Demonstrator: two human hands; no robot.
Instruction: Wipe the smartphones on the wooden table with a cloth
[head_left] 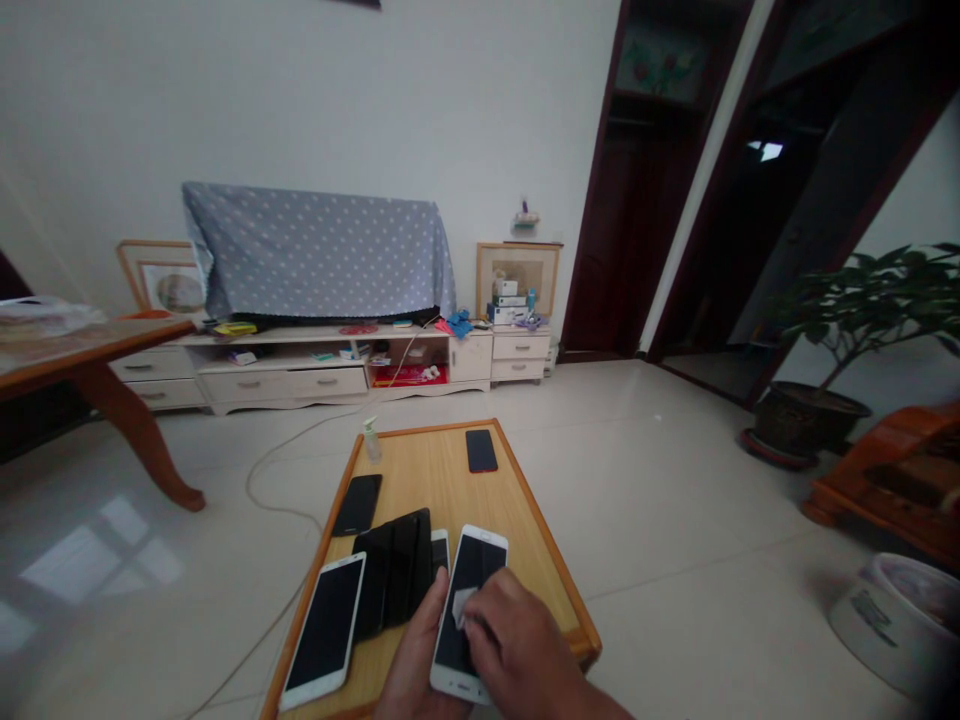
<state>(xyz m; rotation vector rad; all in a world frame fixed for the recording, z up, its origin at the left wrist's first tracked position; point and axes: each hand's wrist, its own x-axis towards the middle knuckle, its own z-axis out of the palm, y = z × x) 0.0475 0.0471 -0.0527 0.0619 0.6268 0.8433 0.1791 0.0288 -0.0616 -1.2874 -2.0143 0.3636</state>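
A white phone with a dark screen [472, 570] lies near the front of a small wooden table [442, 480]. My left hand [416, 655] grips its left edge from below. My right hand [517, 645] presses a small white wipe [461, 605] onto the screen, fingers bent. Beside it sit a black folded tablet case [394, 570], a small phone [440, 548] partly tucked between them, and another white phone [326, 628] at the left front.
A black phone [358, 503], a red-edged phone [481, 450] and a small spray bottle [371, 440] lie farther back on the table. A cable [277, 470] runs across the floor. A TV cabinet [330, 365], a potted plant [817, 400] and a white bucket [896, 615] stand around.
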